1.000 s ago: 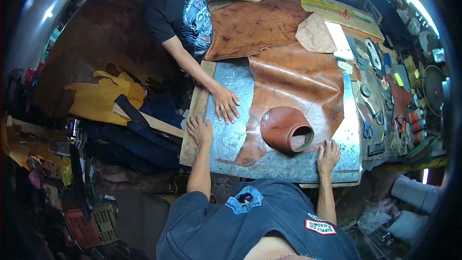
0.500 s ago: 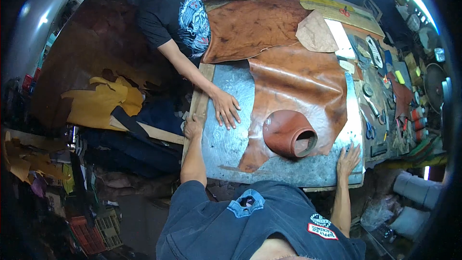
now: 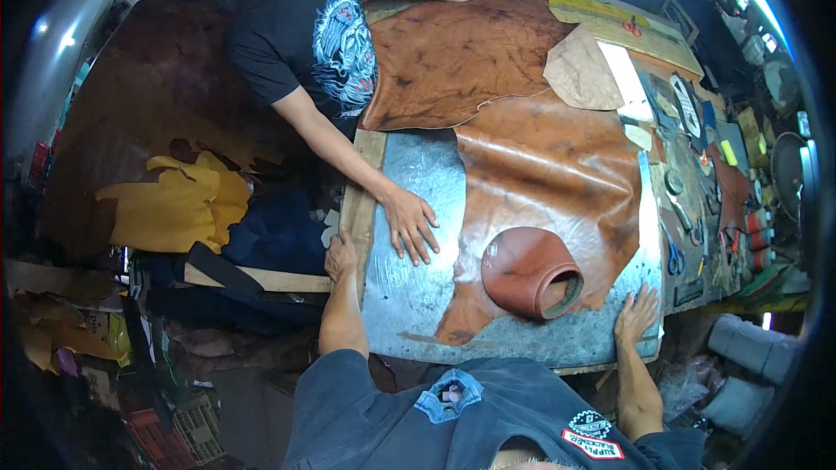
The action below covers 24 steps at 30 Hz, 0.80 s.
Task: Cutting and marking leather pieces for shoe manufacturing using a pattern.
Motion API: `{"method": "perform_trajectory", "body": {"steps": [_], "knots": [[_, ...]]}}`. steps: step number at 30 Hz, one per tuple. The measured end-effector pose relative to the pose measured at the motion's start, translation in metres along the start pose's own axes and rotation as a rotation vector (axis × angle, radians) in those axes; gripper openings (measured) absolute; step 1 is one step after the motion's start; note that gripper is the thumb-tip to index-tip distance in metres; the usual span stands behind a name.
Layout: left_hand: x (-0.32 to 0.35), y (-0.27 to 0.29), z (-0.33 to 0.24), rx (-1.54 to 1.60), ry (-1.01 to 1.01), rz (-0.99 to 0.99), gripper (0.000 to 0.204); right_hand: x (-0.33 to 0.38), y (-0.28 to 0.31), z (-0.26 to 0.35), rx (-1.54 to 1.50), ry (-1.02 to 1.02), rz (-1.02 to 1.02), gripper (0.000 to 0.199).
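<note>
My left hand (image 3: pixel 340 257) rests over the wooden left edge of the worktable, its fingers partly bent and holding nothing that I can see. Flat on the metal sheet (image 3: pixel 407 300) at the right front lies my right hand (image 3: pixel 637 315), fingers spread. Between my hands a brown leather hide (image 3: pixel 549 174) covers much of the sheet. A rolled reddish-brown leather piece (image 3: pixel 522 268) sits on it, its open end toward me. Farther back spreads a second, darker brown hide (image 3: pixel 461 52), with a pale folded-over flap (image 3: pixel 585 70) at its right.
A co-worker (image 3: pixel 305 61) stands at the left, one hand (image 3: pixel 410 224) flat on the sheet, the other on the far hide. Blue-handled scissors (image 3: pixel 675 257) and other tools lie along the right. Yellow leather (image 3: pixel 178 204) lies at the left; red scissors (image 3: pixel 631 27) lie far back.
The whole view has shifted a little, so the table and hides sit slightly lower. My hands and the co-worker's hands stay in about the same places on the table.
</note>
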State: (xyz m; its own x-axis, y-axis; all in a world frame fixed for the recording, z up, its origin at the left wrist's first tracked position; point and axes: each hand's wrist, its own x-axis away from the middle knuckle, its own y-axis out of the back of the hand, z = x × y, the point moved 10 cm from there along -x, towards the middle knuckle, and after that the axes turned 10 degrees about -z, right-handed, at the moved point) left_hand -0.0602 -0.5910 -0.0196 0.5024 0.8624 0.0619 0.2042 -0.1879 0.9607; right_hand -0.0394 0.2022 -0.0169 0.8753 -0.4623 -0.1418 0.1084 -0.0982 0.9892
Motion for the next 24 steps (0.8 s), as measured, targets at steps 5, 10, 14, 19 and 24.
{"method": "perform_trajectory", "body": {"steps": [5,10,14,19,24], "knots": [[0.003,0.005,-0.006,-0.011,-0.006,0.015,0.069,0.000,0.004,0.001,0.041,0.004,-0.021,0.054],[0.003,0.008,-0.007,0.023,-0.020,-0.005,0.073,0.000,0.007,0.004,0.041,-0.008,0.005,0.054],[0.004,0.007,-0.006,0.012,-0.018,-0.005,0.074,0.000,0.012,0.007,0.031,-0.007,0.020,0.054],[0.003,0.005,0.001,0.041,0.010,-0.008,0.074,0.002,0.017,0.009,0.026,-0.010,0.006,0.054],[0.002,0.005,0.003,0.059,0.009,-0.018,0.074,0.004,0.018,0.010,0.018,-0.018,0.048,0.054]]}}
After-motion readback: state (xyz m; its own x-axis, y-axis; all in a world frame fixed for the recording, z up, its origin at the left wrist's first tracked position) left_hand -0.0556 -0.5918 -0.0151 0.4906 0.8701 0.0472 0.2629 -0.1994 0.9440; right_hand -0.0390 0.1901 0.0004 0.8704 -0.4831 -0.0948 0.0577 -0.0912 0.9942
